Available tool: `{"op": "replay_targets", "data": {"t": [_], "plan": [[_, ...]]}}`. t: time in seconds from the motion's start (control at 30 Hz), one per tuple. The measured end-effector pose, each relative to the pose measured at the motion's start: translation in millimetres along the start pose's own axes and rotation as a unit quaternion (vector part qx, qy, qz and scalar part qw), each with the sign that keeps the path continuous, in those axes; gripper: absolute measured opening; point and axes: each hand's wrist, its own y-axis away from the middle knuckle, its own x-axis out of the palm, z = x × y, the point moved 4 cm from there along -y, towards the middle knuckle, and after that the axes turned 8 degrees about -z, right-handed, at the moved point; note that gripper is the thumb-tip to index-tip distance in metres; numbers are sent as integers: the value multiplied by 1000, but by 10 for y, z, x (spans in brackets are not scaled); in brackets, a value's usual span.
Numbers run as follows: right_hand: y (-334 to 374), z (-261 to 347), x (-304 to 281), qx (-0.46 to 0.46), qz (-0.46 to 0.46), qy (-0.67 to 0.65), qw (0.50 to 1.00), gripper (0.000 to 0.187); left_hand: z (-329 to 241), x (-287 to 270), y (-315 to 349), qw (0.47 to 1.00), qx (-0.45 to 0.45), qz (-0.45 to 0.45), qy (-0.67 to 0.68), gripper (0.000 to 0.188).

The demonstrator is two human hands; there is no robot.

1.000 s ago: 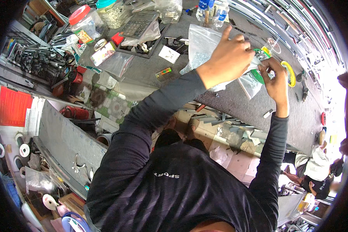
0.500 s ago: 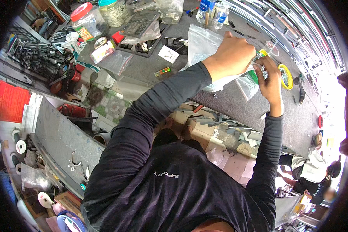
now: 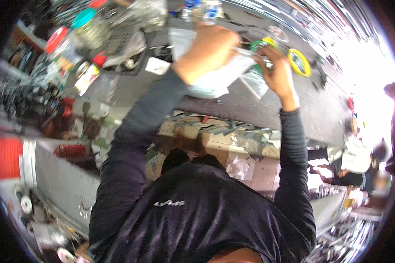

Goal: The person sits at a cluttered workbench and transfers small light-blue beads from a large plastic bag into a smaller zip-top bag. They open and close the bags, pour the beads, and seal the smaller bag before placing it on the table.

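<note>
A clear plastic bag (image 3: pixel 210 83) with pale contents hangs over the grey worktop, its edge stretched between my two hands. My left hand (image 3: pixel 211 51) is closed in a fist on the bag's upper edge; its fingertips are hidden. My right hand (image 3: pixel 277 74) pinches the other end of the edge between thumb and fingers, slightly blurred. Beneath the right hand lies a smaller clear bag (image 3: pixel 254 84). Just behind that hand is a green round item (image 3: pixel 259 44), partly covered. To its right sits a yellow-rimmed basket (image 3: pixel 299 62) holding small shiny pieces.
The grey worktop (image 3: pixel 320 103) carries a white card (image 3: pixel 157 65), a teal-lidded jar (image 3: pixel 90 28), a red-lidded jar (image 3: pixel 63 46) and water bottles (image 3: pixel 210 12). Metal strips lie beneath its near edge. A grey bench (image 3: pixel 63 179) stands at left. Other people (image 3: pixel 357 158) sit at far right.
The view has shifted, so the worktop lies farther left. My hands have moved apart a little, with the bag's edge drawn between them.
</note>
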Motion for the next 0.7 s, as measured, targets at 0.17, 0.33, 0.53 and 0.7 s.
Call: {"op": "replay_targets", "data": {"t": [0.17,0.33,0.53,0.7], "plan": [[-53,117,8,-46,-14,-56,997,21,171,-122,40,997,-5,-11,76,18],[-183,204,154,-53,4,-56,997,17,104,-148,15,997,-3,-9,76,20],[-131,194,189,-43,-3,-28,999,17,228,-258,90,999,-19,4,51,24],[-106,211,237,-114,1,-32,993,26,300,-194,141,995,25,-46,85,19]]}}
